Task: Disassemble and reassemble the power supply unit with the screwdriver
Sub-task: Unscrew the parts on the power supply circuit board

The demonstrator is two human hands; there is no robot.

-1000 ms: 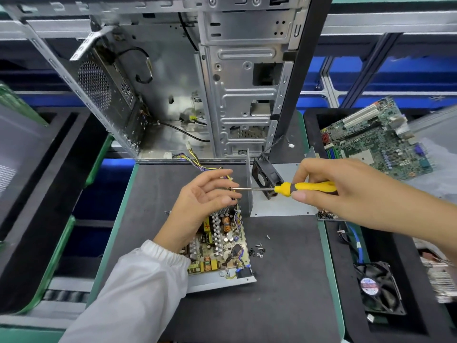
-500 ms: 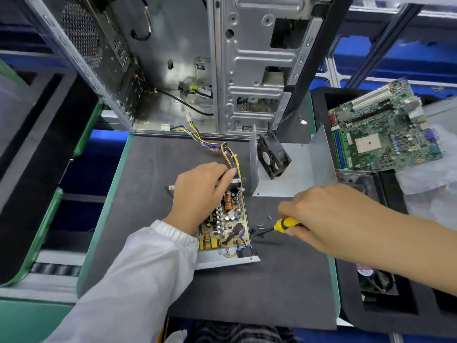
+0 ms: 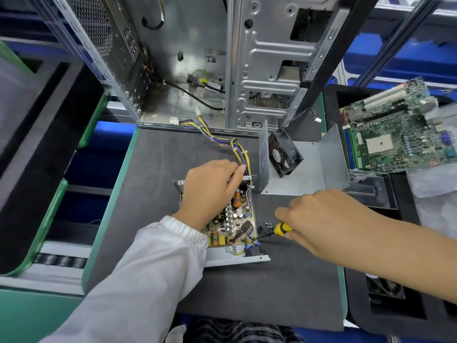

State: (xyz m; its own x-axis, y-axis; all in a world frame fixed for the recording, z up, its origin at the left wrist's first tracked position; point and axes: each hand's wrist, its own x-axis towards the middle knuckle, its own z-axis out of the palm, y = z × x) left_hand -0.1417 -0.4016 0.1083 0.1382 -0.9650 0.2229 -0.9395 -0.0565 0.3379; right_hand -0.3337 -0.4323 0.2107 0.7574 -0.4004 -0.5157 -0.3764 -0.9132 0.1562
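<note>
The opened power supply unit (image 3: 235, 224) lies on the dark mat, its circuit board bare in a metal base tray. My left hand (image 3: 210, 189) rests on the board's far half, fingers bent over the cable bundle (image 3: 237, 149). My right hand (image 3: 321, 219) grips the yellow-handled screwdriver (image 3: 282, 229). Its tip points left at the board's near right corner. Loose screws (image 3: 265, 225) lie on the mat just by the shaft. The unit's grey metal cover (image 3: 309, 169), with a black fan (image 3: 284, 154) in it, stands behind my right hand.
An open computer case (image 3: 247, 58) stands at the back of the mat (image 3: 247, 293). A green motherboard (image 3: 395, 129) lies in a black tray at the right, with another fan (image 3: 385, 288) in the tray below my right forearm. Black foam trays (image 3: 37, 144) fill the left.
My right hand brought the screwdriver down from level with the fan to the board's near right corner. My left hand let go of the shaft and settled on the board. The view tilted down.
</note>
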